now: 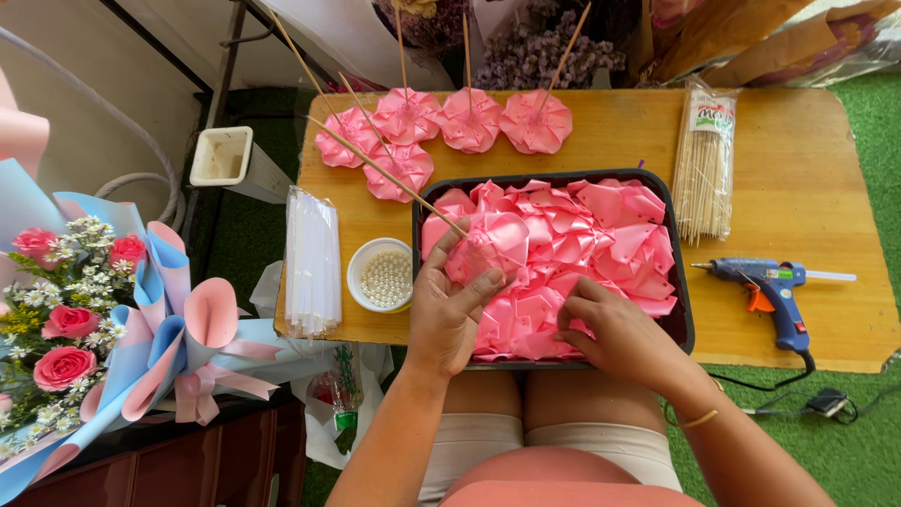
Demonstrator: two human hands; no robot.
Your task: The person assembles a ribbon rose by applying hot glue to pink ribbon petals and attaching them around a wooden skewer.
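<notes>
Pink ribbon flower (pixel 490 246), folded glossy petals, on stick.

so: five finished pink ribbon flowers (pixel 441 127) on sticks on the table, one glue gun (pixel 771 287), one bowl of pearl beads (pixel 383 275), one black tray (pixel 682 324).

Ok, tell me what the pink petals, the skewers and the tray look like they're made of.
Pink petals: likely satin ribbon, glossy, with sharp folds.
Skewers: thin pale sticks, probably bamboo or wood, bundled in a clear bag.
Tray: dark, smooth, rounded rim; plastic or coated metal, can't tell which.
</notes>
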